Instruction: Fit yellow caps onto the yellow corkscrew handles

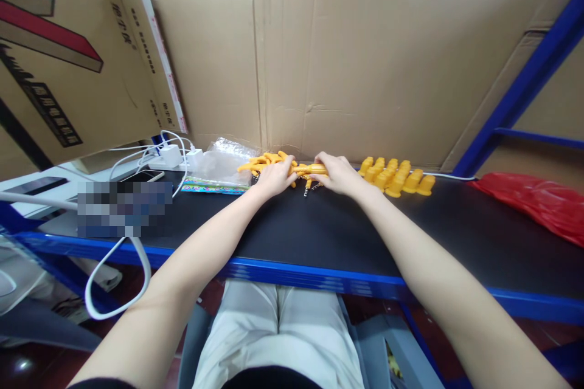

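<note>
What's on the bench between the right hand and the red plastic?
In the head view: a cluster of yellow pieces by the right hand, then black surface running to the red plastic, with a white cable along the back.

A cardboard wall (387, 61) backs the black tabletop (292, 237) — blue metal frame (524, 82) around, dark reddish floor (41, 368) below.

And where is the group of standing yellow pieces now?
In the head view, the yellow group stands on the tabletop, right of the right hand, before the cardboard.
</note>
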Tool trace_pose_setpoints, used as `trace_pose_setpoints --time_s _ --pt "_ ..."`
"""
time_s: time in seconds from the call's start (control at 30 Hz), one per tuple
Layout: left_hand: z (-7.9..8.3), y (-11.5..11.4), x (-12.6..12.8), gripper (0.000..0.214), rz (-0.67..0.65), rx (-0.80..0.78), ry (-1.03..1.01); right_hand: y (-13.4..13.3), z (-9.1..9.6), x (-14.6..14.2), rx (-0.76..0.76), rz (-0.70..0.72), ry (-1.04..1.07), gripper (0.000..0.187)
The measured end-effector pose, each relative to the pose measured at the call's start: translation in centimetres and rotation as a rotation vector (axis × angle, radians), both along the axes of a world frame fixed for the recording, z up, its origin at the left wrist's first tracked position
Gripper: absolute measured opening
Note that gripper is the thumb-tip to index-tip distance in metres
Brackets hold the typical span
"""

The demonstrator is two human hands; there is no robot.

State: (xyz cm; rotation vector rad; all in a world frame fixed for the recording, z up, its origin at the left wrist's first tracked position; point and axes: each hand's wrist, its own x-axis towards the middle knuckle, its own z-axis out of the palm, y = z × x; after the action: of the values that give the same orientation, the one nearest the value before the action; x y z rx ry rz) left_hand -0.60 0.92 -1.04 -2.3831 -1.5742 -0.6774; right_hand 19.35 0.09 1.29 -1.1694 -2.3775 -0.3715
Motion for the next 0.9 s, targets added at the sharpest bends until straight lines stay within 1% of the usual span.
trace_pose_setpoints --time_s 0.07,0.17,0.27,0.37,0.5,0.63,0.7,0.8,0.9 --pt "-0.1 0.1 -0.2 0.044 0.007 -0.007 0.023 0.0 -0.2 -0.2 -0.033 -0.005 -0.016 0.027" --pt "-0.1 0.1 -0.1 0.05 0.021 -0.008 0.072 -0.1 -0.2 -0.4 -0.041 -0.059 -0.08 0.025" --pt "0.0 -0.2 0.4 0.054 0.036 -0.021 0.106 -0.3 0.0 -0.3 -0.002 -0.078 -0.113 0.019" --pt "0.2 -0.5 0.7 0.055 0.04 -0.029 0.109 -0.4 0.1 -0.1 0.034 -0.075 -0.107 0.021" --pt "0.3 -0.6 0.6 0.057 0.054 -0.019 0.117 -0.2 -0.1 -0.2 -0.012 -0.06 -0.076 0.024" --pt "0.2 -0.6 0.6 0.058 0.058 -0.03 0.131 -0.2 -0.2 -0.3 -0.059 -0.107 -0.135 0.022" --pt "0.2 -0.6 0.8 0.059 0.049 -0.033 0.132 -0.3 -0.1 -0.3 -0.037 -0.116 -0.151 0.019" --pt "0.3 -0.7 1.0 0.06 0.042 -0.035 0.124 -0.4 0.1 -0.1 0.014 -0.11 -0.134 0.02" --pt "0.4 -0.7 0.9 0.059 0.053 -0.034 0.127 -0.2 0.0 0.0 0.006 -0.098 -0.122 0.023"
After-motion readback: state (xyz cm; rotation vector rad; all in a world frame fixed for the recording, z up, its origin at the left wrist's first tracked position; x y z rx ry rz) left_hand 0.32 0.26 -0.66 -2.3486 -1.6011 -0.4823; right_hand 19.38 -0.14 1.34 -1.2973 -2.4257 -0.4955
